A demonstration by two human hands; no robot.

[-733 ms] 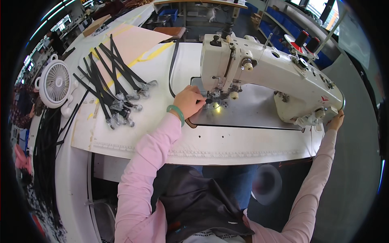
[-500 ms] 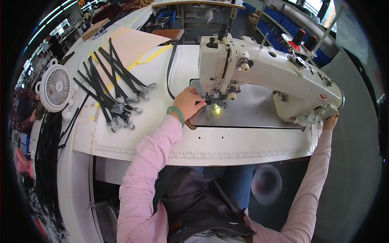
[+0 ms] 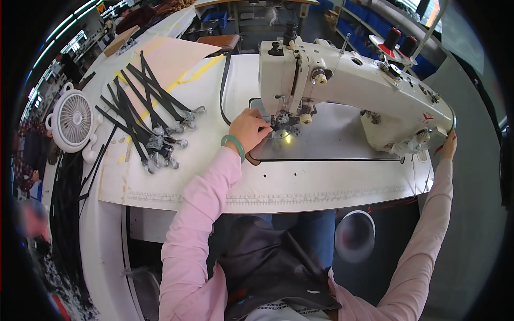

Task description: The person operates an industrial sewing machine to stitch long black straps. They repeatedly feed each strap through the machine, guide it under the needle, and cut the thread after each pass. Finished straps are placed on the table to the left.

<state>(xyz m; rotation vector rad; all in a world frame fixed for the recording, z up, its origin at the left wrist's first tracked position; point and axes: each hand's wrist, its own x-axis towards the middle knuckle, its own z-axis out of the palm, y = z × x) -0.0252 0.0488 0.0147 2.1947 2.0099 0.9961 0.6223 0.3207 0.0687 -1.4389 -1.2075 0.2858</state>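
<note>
Left hand [image 3: 249, 128] pinching black strap [image 3: 224, 91] at the sewing machine [image 3: 345, 80], likely steadying it; right hand [image 3: 450, 145] at the machine's right end, can't tell its grip

Left hand [image 3: 250, 128] near centre, right hand [image 3: 450, 145] far right: two hands are showing. One green bangle [image 3: 237, 142] is circling a wrist. One sewing machine [image 3: 342, 80] is standing on one white bench [image 3: 321, 184]. Two dark thread cones [image 3: 392, 38] are standing upper right. One white fan [image 3: 73, 119] is sitting at left. Upper left, one pale pink sheet [image 3: 171, 56] is lying; bundled black straps [image 3: 131, 115] are overlapping, more than six, exact count unclear. One separate strap [image 3: 222, 95] is curving alone.
</note>
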